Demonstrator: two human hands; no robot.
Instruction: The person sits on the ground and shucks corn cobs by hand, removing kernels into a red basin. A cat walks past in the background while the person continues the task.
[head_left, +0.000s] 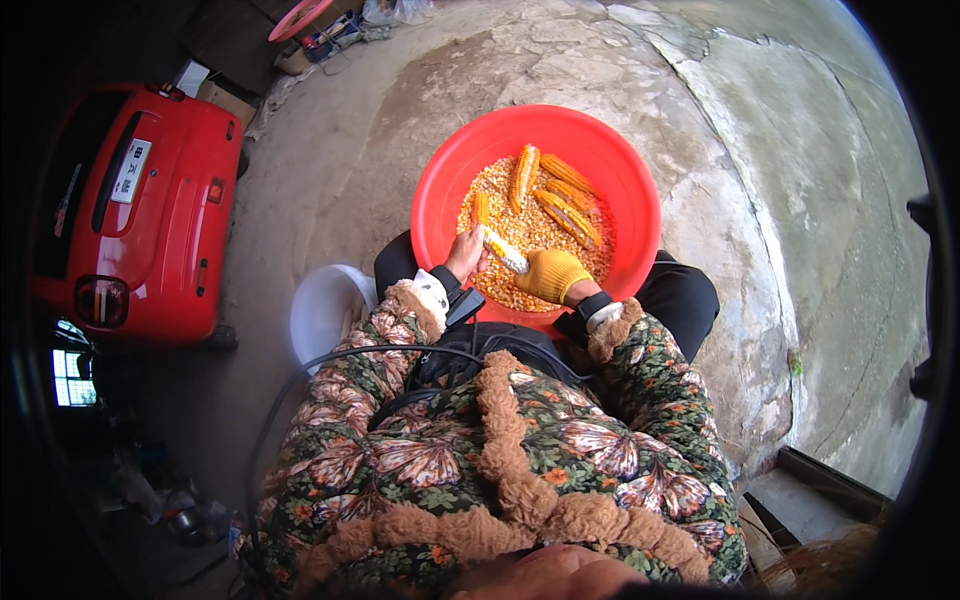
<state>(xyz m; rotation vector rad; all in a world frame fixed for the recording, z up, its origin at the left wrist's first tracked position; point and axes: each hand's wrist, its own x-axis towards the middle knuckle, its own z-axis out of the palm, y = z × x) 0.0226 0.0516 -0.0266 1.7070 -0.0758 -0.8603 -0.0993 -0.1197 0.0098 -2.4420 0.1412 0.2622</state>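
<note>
A large red plastic basin (536, 120) stands before me, with loose corn kernels (499, 180) over its bottom. My bare left hand (466, 255) grips one end of a partly stripped corn cob (504, 249). At the cob's other end is my right hand (553, 276), in a yellow knitted glove, its fingers closed round the tip. Beyond my hands, several dried corn cobs (568, 217) lie on the kernels, mostly towards the right; some show stripped rows. Another yellow cob (481, 208) is just beyond my left hand, its lower end hidden.
A white plastic bucket (322, 307) stands left of my knee. A black cable (300, 375) runs across my left sleeve. A red car (150, 217) is at the far left. Another red basin (300, 19) is at the upper left. The concrete floor (720, 240) is cracked.
</note>
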